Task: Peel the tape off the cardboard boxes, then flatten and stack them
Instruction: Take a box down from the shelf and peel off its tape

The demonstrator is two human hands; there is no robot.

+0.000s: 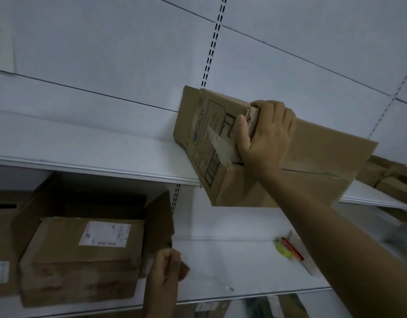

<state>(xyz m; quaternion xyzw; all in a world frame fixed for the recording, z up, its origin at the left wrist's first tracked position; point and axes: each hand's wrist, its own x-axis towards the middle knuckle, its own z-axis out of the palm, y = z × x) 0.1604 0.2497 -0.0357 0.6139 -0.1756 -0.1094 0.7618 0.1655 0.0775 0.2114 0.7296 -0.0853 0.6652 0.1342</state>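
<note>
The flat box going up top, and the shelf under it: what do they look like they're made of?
Flattened box: brown corrugated cardboard, matte, with black print and a glossy strip of clear tape left on it. The right hand grips its edge. Upper shelf: smooth, white, with a thin edge, probably painted metal, though laminate cannot be ruled out.

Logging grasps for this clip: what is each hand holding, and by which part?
The right hand grips the flattened cardboard box by its upper edge, on the upper shelf. The left hand is closed; whether it holds anything cannot be told.

box print blurred, box stack cut off right, unclear
</note>
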